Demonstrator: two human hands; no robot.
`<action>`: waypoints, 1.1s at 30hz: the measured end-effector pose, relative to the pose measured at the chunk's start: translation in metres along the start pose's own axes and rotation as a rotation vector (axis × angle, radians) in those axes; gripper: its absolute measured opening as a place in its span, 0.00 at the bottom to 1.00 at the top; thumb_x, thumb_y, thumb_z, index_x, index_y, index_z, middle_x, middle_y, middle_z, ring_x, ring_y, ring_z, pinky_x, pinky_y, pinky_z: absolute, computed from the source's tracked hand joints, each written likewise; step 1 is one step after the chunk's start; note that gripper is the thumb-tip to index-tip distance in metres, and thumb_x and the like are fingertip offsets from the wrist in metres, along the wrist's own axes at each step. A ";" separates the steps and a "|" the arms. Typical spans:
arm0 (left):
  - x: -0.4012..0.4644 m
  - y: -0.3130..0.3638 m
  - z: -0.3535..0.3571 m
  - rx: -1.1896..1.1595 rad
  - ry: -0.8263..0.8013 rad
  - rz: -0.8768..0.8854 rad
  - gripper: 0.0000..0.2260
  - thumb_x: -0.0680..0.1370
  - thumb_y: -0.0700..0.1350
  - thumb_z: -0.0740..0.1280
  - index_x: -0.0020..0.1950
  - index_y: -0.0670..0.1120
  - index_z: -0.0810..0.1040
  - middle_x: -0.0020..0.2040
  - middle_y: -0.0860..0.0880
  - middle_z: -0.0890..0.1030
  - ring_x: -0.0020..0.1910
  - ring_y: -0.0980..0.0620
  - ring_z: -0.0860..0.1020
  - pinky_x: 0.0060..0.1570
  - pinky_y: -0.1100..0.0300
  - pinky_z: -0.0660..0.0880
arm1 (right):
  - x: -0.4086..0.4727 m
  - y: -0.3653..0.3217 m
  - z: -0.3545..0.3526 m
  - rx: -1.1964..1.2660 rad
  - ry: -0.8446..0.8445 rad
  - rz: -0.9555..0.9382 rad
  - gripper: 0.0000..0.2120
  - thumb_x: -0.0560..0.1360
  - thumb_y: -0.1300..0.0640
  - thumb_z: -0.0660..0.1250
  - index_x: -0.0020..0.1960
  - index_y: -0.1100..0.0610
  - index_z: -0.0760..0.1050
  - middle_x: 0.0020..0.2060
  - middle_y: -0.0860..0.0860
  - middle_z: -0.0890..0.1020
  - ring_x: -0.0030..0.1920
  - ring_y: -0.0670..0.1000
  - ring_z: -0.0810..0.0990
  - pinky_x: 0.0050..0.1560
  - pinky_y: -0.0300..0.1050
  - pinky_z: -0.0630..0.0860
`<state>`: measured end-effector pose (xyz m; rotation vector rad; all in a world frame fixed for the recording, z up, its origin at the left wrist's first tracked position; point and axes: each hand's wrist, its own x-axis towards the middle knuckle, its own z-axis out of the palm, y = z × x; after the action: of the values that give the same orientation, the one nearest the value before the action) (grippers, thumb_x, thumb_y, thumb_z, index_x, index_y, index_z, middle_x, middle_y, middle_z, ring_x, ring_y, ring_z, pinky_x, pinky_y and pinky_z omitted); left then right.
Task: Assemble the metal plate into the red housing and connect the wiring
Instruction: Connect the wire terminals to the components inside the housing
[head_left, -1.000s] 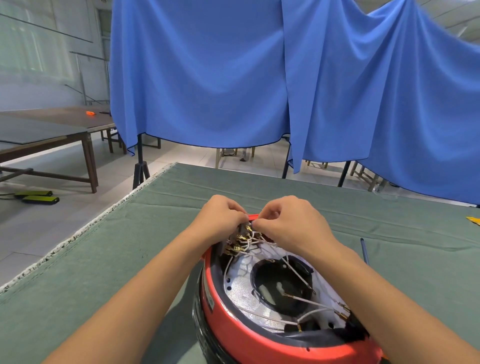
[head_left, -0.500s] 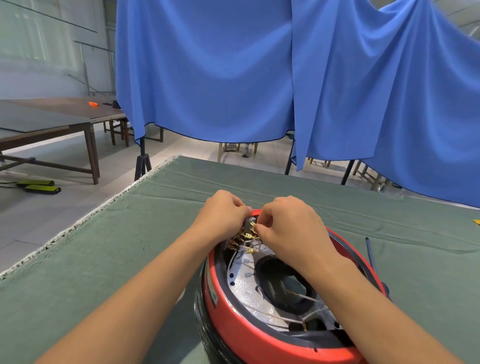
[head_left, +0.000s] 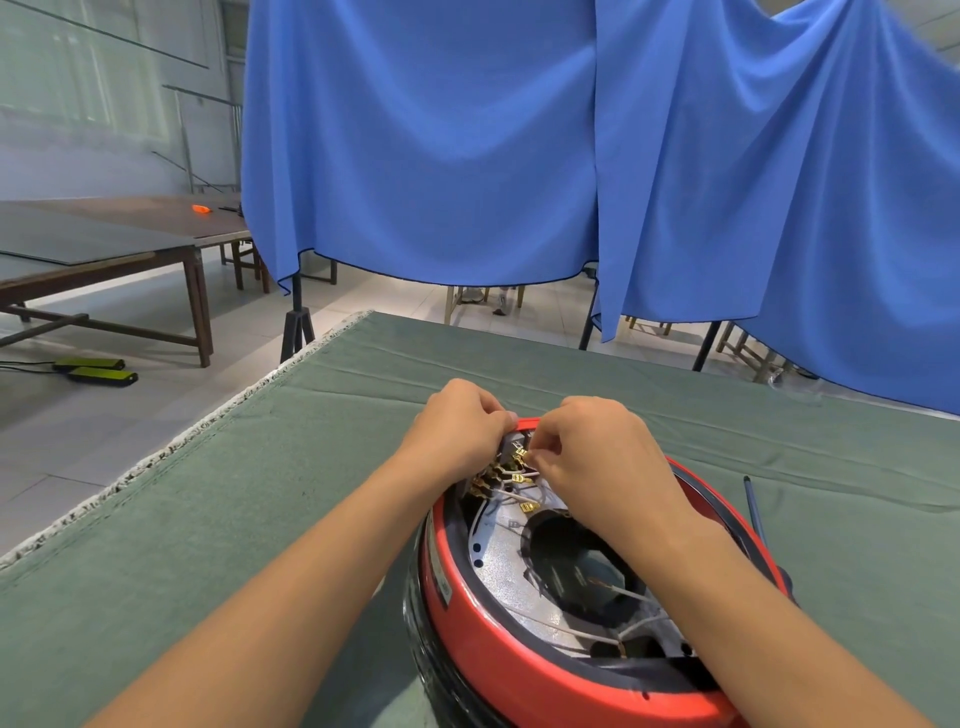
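The round red housing (head_left: 488, 644) stands on the green cloth at the lower middle. Inside it lies the silver metal plate (head_left: 506, 577) with a dark round hole in its centre. White wires with brass terminals (head_left: 511, 480) bunch at the housing's far rim. My left hand (head_left: 457, 431) curls over that far rim and grips a small grey part beside the terminals. My right hand (head_left: 597, 452) pinches one brass terminal right next to the left hand's fingertips. More white wires (head_left: 631, 621) cross the plate near my right forearm.
A thin dark rod-like tool (head_left: 753, 506) lies on the green-covered table (head_left: 208, 519) just right of the housing. The table's frayed left edge (head_left: 171, 447) drops to the floor. Blue curtains (head_left: 519, 156) hang behind the table. A brown table (head_left: 104, 244) stands far left.
The view has tilted so the housing sits lower right and more of its rim shows. Both hands stay at the far rim, the right fingers shifting slightly on the terminals.
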<state>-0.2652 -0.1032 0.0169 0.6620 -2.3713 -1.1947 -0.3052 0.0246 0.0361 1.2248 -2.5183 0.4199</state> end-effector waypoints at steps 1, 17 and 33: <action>0.000 0.000 0.000 -0.003 -0.001 0.001 0.10 0.78 0.47 0.66 0.38 0.48 0.80 0.28 0.51 0.74 0.30 0.53 0.71 0.38 0.57 0.69 | 0.000 -0.001 0.000 -0.003 -0.002 0.005 0.10 0.77 0.56 0.63 0.46 0.53 0.84 0.42 0.50 0.81 0.44 0.50 0.77 0.48 0.47 0.78; 0.000 -0.001 0.001 0.003 0.007 0.000 0.10 0.78 0.48 0.66 0.42 0.45 0.82 0.30 0.50 0.75 0.33 0.51 0.72 0.40 0.57 0.70 | 0.002 -0.006 -0.001 -0.065 -0.049 0.061 0.09 0.77 0.59 0.62 0.49 0.55 0.81 0.45 0.52 0.81 0.46 0.52 0.78 0.49 0.46 0.77; 0.000 -0.001 0.001 0.035 0.031 0.007 0.11 0.77 0.49 0.67 0.40 0.45 0.83 0.31 0.48 0.78 0.38 0.47 0.76 0.45 0.53 0.75 | 0.000 -0.009 0.005 -0.063 0.010 0.066 0.08 0.77 0.57 0.61 0.49 0.56 0.79 0.44 0.52 0.80 0.47 0.52 0.77 0.49 0.46 0.77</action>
<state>-0.2655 -0.1038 0.0155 0.6787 -2.3717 -1.1336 -0.2986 0.0173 0.0328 1.1167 -2.5487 0.3589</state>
